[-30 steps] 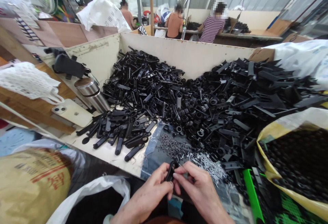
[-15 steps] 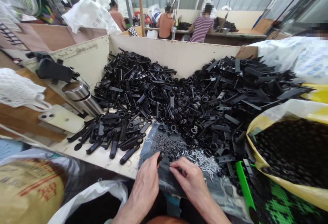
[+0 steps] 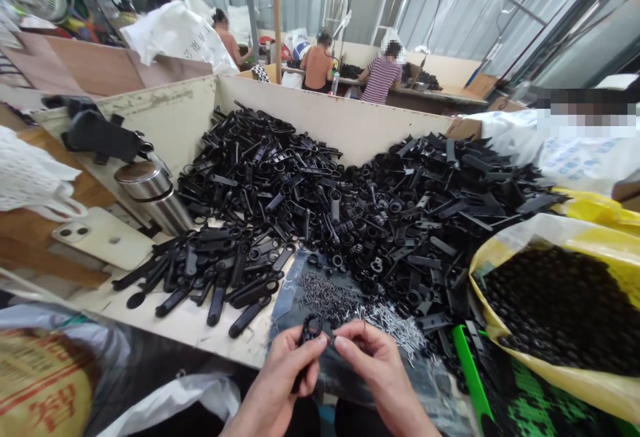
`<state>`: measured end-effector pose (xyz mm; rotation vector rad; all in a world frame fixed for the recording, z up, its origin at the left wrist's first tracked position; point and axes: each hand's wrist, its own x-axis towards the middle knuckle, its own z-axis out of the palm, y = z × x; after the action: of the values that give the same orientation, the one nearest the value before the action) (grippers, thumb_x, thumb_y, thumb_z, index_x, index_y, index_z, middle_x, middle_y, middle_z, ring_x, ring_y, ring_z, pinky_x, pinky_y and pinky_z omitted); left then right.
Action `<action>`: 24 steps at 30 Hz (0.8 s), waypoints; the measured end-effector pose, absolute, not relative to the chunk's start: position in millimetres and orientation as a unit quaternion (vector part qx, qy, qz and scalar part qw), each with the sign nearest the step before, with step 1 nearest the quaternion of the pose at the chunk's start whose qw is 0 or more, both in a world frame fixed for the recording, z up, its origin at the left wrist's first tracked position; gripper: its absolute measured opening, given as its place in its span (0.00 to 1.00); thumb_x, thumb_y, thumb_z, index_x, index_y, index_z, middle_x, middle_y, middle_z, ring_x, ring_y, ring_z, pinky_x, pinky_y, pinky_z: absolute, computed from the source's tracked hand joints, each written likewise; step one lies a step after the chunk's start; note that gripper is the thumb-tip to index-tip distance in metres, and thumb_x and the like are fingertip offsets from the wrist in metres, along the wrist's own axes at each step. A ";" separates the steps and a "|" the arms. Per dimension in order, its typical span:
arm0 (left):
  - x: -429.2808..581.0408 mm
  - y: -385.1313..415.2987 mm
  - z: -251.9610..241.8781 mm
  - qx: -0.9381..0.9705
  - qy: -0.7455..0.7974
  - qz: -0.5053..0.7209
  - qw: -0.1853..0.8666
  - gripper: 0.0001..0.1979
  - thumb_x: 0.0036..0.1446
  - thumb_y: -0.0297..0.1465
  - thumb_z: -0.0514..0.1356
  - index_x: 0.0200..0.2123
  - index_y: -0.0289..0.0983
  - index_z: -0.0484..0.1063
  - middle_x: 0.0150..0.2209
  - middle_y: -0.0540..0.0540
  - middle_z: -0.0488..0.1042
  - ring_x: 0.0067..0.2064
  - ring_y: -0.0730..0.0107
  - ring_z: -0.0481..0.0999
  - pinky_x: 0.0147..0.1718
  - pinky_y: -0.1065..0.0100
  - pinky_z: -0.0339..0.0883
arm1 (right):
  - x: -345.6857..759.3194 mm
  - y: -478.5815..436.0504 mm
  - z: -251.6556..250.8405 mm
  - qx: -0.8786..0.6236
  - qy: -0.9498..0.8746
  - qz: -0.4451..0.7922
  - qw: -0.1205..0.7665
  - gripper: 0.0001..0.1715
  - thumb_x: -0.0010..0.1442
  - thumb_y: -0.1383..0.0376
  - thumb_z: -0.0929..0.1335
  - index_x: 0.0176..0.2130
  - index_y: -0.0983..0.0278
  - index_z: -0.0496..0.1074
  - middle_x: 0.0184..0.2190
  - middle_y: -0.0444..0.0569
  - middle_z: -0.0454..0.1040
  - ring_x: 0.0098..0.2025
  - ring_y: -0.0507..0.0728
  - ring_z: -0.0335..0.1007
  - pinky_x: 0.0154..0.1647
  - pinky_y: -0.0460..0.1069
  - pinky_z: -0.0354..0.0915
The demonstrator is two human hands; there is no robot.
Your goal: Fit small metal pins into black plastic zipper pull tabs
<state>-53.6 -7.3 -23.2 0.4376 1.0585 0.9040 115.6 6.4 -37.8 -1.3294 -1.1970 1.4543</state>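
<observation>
My left hand [image 3: 286, 371] is closed around a black plastic part with a ring-shaped end [image 3: 313, 324], which sticks up above the thumb. Close beside it, my right hand [image 3: 376, 362] pinches thumb and forefinger together near the part; whatever is between those fingertips is too small to make out. Both hands are over a dark mat [image 3: 345, 373]. Just beyond them lie a heap of small dark screws [image 3: 325, 295] and a heap of silver pins [image 3: 400, 329]. Black handle-like parts [image 3: 217, 277] are spread to the left.
Large piles of black plastic parts [image 3: 270, 157] fill the walled bench. A steel flask [image 3: 155, 190] and a phone [image 3: 103, 237] are at left. To the right stand a yellow-white sack of black pieces [image 3: 565, 310] and a green crate [image 3: 470, 373]. People sit working at the back.
My left hand has turned so the part's ring end shows upright. The right hand has come closer, its fingertips now almost touching the left thumb. The camera view has shifted slightly.
</observation>
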 end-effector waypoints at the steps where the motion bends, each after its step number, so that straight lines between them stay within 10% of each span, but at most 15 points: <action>1: -54.6 -6.2 -23.0 0.199 0.477 0.411 0.751 0.19 0.48 0.45 0.71 0.28 0.35 0.72 0.12 0.59 0.60 0.16 0.84 0.49 0.18 0.74 0.40 | 112.3 6.8 -37.1 -0.525 -0.482 0.571 0.408 0.21 0.54 0.48 0.77 0.31 0.64 0.81 0.27 0.46 0.76 0.28 0.53 0.68 0.31 0.46 0.64; 24: -85.3 36.8 -27.8 0.028 0.427 0.479 0.766 0.24 0.32 0.44 0.78 0.22 0.37 0.69 0.09 0.60 0.61 0.11 0.86 0.48 0.14 0.77 0.42 | 66.5 61.4 -21.4 -0.398 -0.769 0.291 0.408 0.06 0.64 0.68 0.72 0.42 0.62 0.81 0.27 0.46 0.76 0.24 0.51 0.68 0.23 0.44 0.63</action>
<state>-85.3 36.8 -27.8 0.0619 0.9285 1.0401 66.5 61.4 -21.4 -1.0026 -1.9375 0.7325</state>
